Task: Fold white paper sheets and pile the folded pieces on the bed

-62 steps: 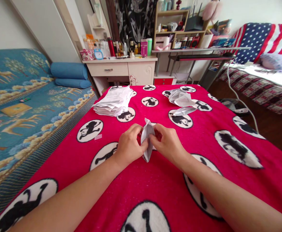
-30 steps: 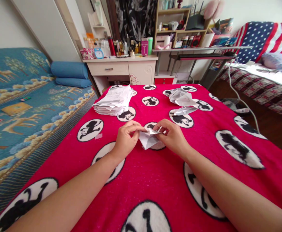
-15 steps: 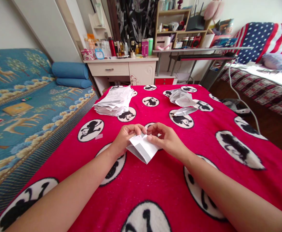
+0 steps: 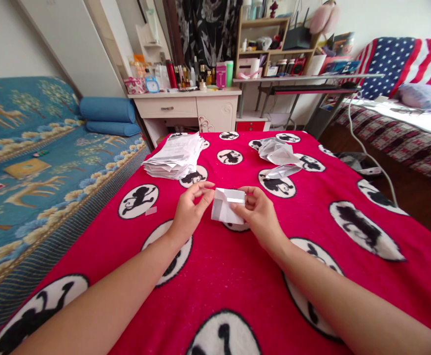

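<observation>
A small folded white paper [image 4: 224,209] with creases and a grey band is held above the red blanket, in the middle of the head view. My right hand [image 4: 257,212] grips its right side, thumb in front and fingers behind. Just off the paper's left edge is my left hand [image 4: 191,207], its thumb and fingers stretched out with a gap between them, holding nothing that I can see. Farther back lie several folded paper pieces [image 4: 280,152] on the right and a stack of printed paper sheets [image 4: 174,155] on the left.
The red blanket [image 4: 215,276] with monkey patches covers the surface before me. A small pale scrap [image 4: 150,211] lies left of my hands. A blue sofa [image 4: 63,148] stands at left, a white dresser [image 4: 185,106] behind, and a bed [image 4: 407,143] at right.
My left hand has let go of the paper and moved slightly left. The paper has turned in my right hand from a diamond-like, pointed pose to a flatter, upright rectangle.
</observation>
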Action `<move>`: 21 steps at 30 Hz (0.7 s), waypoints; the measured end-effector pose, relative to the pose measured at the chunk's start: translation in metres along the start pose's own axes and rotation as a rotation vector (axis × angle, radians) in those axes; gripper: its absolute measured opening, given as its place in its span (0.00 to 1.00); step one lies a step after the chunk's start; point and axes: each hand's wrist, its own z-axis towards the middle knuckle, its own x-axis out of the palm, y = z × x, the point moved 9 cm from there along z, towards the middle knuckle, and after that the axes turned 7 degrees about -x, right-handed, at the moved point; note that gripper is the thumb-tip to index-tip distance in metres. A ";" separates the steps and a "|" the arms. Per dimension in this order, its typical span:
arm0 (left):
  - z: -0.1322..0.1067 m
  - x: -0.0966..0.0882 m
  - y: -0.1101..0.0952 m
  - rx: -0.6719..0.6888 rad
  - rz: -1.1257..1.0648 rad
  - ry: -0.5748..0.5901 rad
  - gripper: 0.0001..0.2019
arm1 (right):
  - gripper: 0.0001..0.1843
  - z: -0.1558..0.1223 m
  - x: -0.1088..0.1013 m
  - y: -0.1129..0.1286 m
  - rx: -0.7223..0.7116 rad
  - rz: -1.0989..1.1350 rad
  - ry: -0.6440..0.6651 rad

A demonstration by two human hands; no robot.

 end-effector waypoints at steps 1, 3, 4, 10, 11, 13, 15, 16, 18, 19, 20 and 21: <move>-0.002 0.002 -0.002 0.013 0.035 0.010 0.18 | 0.27 -0.001 0.000 0.000 -0.011 -0.014 -0.016; -0.004 0.005 -0.002 0.017 0.079 0.024 0.20 | 0.26 -0.003 0.001 0.001 -0.017 -0.046 -0.023; -0.004 0.006 0.000 0.009 0.081 0.028 0.19 | 0.24 -0.004 0.002 0.002 -0.016 -0.068 -0.015; -0.001 0.010 0.014 -0.063 -0.065 0.083 0.18 | 0.19 -0.005 0.003 0.022 -0.147 -0.282 0.036; -0.001 0.012 0.016 -0.073 -0.083 0.102 0.18 | 0.20 -0.005 0.004 0.023 -0.146 -0.290 0.055; -0.001 0.016 0.017 -0.094 -0.124 0.144 0.17 | 0.19 -0.005 0.007 0.022 -0.142 -0.282 0.093; -0.002 0.020 0.019 -0.117 -0.169 0.174 0.14 | 0.16 -0.005 0.007 0.022 -0.169 -0.266 0.107; -0.002 0.022 0.020 -0.129 -0.186 0.185 0.13 | 0.15 -0.004 0.008 0.021 -0.184 -0.258 0.110; -0.003 0.025 0.023 -0.148 -0.201 0.206 0.12 | 0.14 -0.003 0.007 0.020 -0.200 -0.247 0.108; -0.003 0.026 0.024 -0.153 -0.196 0.218 0.12 | 0.14 -0.002 0.006 0.020 -0.204 -0.256 0.103; -0.003 0.028 0.025 -0.150 -0.184 0.232 0.12 | 0.14 -0.001 0.005 0.020 -0.214 -0.275 0.096; -0.004 0.029 0.024 -0.141 -0.168 0.247 0.12 | 0.13 -0.001 0.004 0.022 -0.233 -0.300 0.087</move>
